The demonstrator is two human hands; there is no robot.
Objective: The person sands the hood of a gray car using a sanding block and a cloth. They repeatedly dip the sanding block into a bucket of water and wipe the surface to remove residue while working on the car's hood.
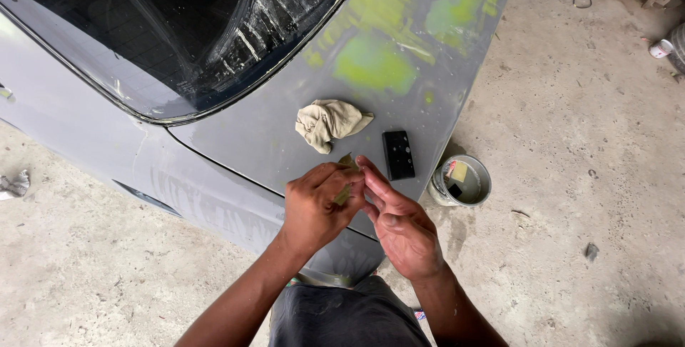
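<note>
Sandpaper scrap [345, 175] between left hand [314, 208], right hand [399, 225]

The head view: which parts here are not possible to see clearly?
- Small olive piece: mostly covered by the left hand and right hand; its shape is unclear.
- Tin can contents: too small; the car panel hides its left side.
- Rear window: reflections hide the interior; cut off by the top edge.
- Folded cloth: underside hidden.
</note>
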